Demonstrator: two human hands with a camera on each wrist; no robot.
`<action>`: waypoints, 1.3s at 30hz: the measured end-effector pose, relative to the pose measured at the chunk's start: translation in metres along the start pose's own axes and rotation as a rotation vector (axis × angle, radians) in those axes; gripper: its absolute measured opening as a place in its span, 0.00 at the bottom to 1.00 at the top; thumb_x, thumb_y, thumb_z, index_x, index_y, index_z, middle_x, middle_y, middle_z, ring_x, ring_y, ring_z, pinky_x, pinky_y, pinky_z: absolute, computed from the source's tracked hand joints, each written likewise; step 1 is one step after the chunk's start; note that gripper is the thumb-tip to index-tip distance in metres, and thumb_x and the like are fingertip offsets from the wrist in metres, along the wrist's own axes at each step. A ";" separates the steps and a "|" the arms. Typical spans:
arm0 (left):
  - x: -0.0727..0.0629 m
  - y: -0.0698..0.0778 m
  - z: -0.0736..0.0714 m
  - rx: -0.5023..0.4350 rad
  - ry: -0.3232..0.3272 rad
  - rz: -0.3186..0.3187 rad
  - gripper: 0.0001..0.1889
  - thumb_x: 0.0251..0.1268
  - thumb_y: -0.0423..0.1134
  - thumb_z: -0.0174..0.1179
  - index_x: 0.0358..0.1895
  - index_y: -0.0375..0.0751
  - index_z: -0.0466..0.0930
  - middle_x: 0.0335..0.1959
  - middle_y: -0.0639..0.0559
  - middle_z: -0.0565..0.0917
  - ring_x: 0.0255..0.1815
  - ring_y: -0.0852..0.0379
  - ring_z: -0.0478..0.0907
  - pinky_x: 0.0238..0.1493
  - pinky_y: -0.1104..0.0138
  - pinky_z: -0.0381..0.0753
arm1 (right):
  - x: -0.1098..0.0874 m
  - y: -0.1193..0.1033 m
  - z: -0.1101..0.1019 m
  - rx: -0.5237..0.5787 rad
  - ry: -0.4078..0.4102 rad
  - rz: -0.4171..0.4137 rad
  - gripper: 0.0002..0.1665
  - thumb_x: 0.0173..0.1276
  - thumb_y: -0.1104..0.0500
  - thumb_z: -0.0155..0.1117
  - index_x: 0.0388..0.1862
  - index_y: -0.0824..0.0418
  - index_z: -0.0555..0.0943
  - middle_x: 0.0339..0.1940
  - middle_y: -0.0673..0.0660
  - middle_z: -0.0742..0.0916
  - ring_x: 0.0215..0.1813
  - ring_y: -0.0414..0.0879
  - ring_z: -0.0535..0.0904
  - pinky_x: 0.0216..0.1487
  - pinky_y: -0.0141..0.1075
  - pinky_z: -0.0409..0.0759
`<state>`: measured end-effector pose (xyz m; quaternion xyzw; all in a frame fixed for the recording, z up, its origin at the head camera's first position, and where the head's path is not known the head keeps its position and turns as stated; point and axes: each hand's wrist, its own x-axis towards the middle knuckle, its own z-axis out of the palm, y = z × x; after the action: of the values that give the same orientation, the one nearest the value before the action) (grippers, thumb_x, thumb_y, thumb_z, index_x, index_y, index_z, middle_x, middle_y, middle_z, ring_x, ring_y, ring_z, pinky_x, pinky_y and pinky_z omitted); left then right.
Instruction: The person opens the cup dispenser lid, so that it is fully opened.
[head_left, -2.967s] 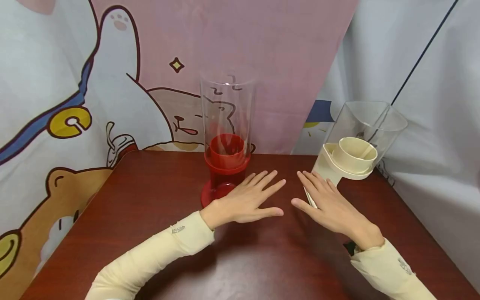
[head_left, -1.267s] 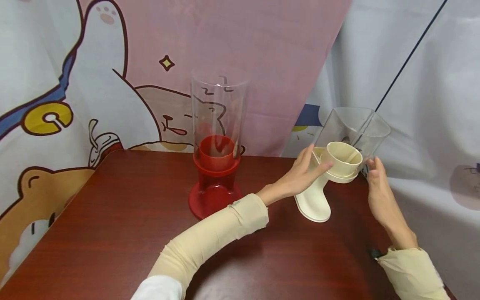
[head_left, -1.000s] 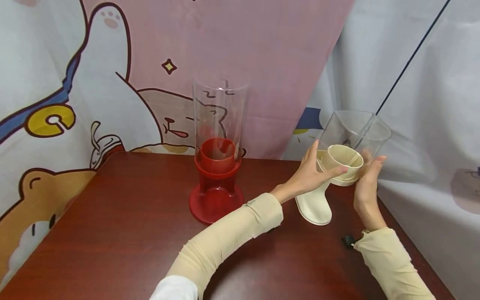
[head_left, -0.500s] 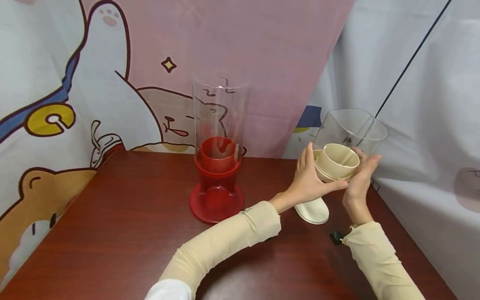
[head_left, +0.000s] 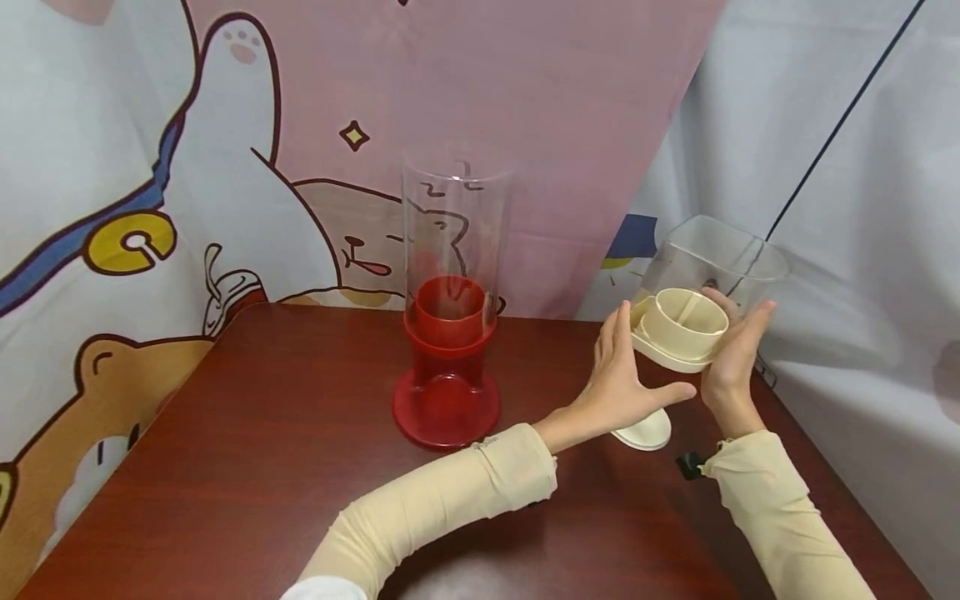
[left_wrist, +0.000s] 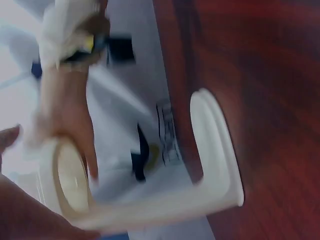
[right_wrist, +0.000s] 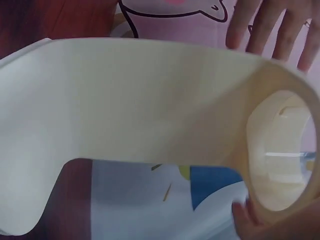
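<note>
At the bottom of the head view, a person's cream sleeves are reaching in over a dark red-brown table (head_left: 247, 467), and a small black box (head_left: 690, 465) is sitting at the right cuff. The left hand (head_left: 611, 392), right of centre, is holding its fingers straight and released along the left side of a cream stand (right_wrist: 145, 100), its thumb spreading clear of the ring. The right hand (head_left: 735, 367), farther right, is grasping that ring, its fingers curving behind it and its thumb pointing up. The stand is occupying the right-centre of the frame, its rounded foot showing low between the hands; whether the foot is touching the table, I cannot tell. A clear container (head_left: 720, 250) is rising around the ring. Near the middle, a red stand (head_left: 447, 408) is standing upright, bearing a clear tube (head_left: 457, 225). Behind, a cartoon-printed cloth (head_left: 570, 108) is hanging, and a thin black line is slanting across the upper right.
</note>
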<state>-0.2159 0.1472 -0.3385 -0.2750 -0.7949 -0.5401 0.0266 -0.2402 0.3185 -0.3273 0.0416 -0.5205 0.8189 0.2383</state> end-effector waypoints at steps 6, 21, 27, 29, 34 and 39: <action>0.049 -0.024 -0.013 -0.266 0.016 0.018 0.59 0.55 0.56 0.72 0.80 0.68 0.33 0.81 0.57 0.47 0.81 0.55 0.51 0.75 0.54 0.63 | -0.019 -0.003 0.007 -0.182 0.136 -0.159 0.35 0.80 0.37 0.16 0.70 0.52 0.61 0.77 0.56 0.65 0.79 0.45 0.57 0.76 0.29 0.55; 0.078 -0.038 -0.003 -0.380 -0.127 -0.029 0.46 0.59 0.52 0.69 0.78 0.63 0.53 0.73 0.65 0.66 0.71 0.66 0.65 0.69 0.67 0.68 | -0.007 0.015 0.022 -0.196 0.215 -0.184 0.43 0.80 0.41 0.13 0.55 0.57 0.78 0.51 0.54 0.81 0.47 0.45 0.77 0.46 0.28 0.75; 0.055 -0.022 0.012 -0.224 0.125 -0.039 0.54 0.53 0.59 0.72 0.80 0.58 0.48 0.78 0.60 0.58 0.77 0.61 0.60 0.71 0.62 0.68 | 0.004 0.013 0.019 -0.117 0.160 -0.095 0.50 0.78 0.37 0.13 0.55 0.67 0.80 0.39 0.53 0.85 0.36 0.43 0.80 0.34 0.29 0.79; 0.048 -0.019 0.013 -0.210 0.180 -0.030 0.56 0.53 0.60 0.72 0.81 0.56 0.46 0.79 0.59 0.57 0.78 0.59 0.58 0.72 0.60 0.68 | 0.005 0.013 0.019 -0.089 0.114 -0.064 0.51 0.78 0.35 0.14 0.54 0.68 0.80 0.35 0.55 0.86 0.34 0.43 0.81 0.33 0.30 0.80; 0.028 -0.017 0.006 -0.203 0.180 -0.035 0.56 0.56 0.61 0.70 0.81 0.57 0.40 0.81 0.60 0.49 0.80 0.57 0.50 0.74 0.52 0.64 | -0.003 0.017 0.023 -0.076 0.070 -0.042 0.51 0.77 0.35 0.14 0.52 0.68 0.81 0.34 0.54 0.88 0.33 0.44 0.81 0.32 0.31 0.81; 0.009 -0.015 -0.008 -0.156 0.104 -0.022 0.56 0.60 0.60 0.67 0.82 0.56 0.36 0.82 0.59 0.45 0.82 0.56 0.46 0.76 0.50 0.61 | -0.016 0.017 0.029 -0.047 0.075 -0.071 0.44 0.79 0.36 0.15 0.71 0.64 0.65 0.33 0.52 0.90 0.31 0.42 0.83 0.31 0.29 0.82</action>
<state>-0.2327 0.1398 -0.3450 -0.2390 -0.7511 -0.6140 0.0403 -0.2384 0.2816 -0.3337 0.0237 -0.5284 0.7984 0.2878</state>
